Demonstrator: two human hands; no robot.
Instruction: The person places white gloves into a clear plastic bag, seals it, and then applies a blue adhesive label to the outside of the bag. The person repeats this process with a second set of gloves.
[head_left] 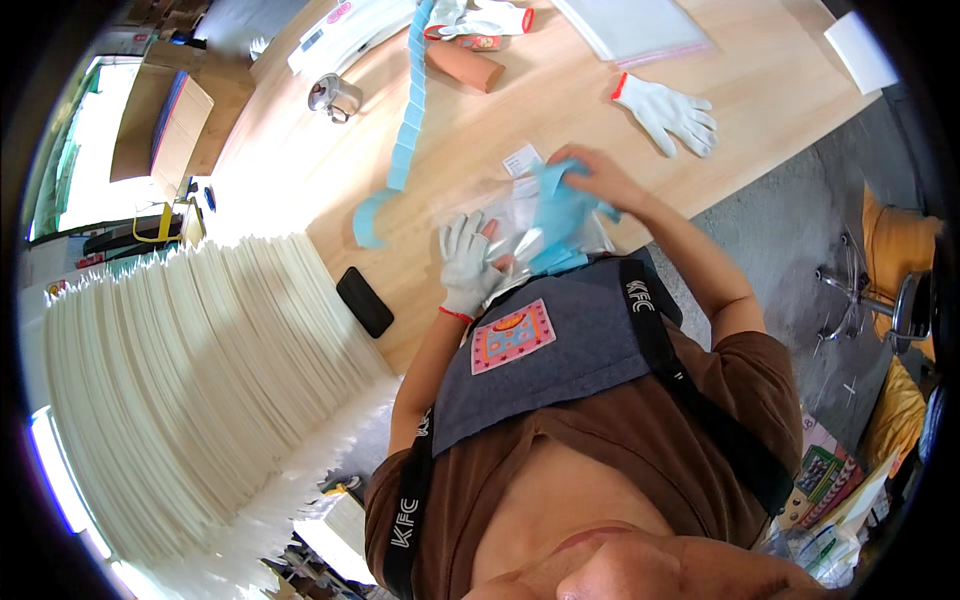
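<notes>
At the near edge of the light wooden table (560,110), the left hand (468,262), in a white knit glove with a red cuff, lies mostly flat with fingers spread on a clear plastic bag (520,232), pressing it down against the tabletop. The bare right hand (592,172) pinches the far end of a light blue cloth item (562,215) that lies over the bag, fingers closed on its upper edge; the bag and blue item sit between the two hands, just in front of the person's grey apron (560,350). A small white tag (523,160) lies just to the far left of the right hand. A long strip of blue labels (404,150) runs from the far side of the table toward the near left, curling at its end. A black phone (364,301) lies near the table's left edge, left of the gloved hand. Farther off, to the right, a spare white glove (672,113) rests alone, and a flat clear pouch (632,28) lies at the far edge. A brown cylinder (464,66) and a small metal cup (333,96) stand at the far left.
</notes>
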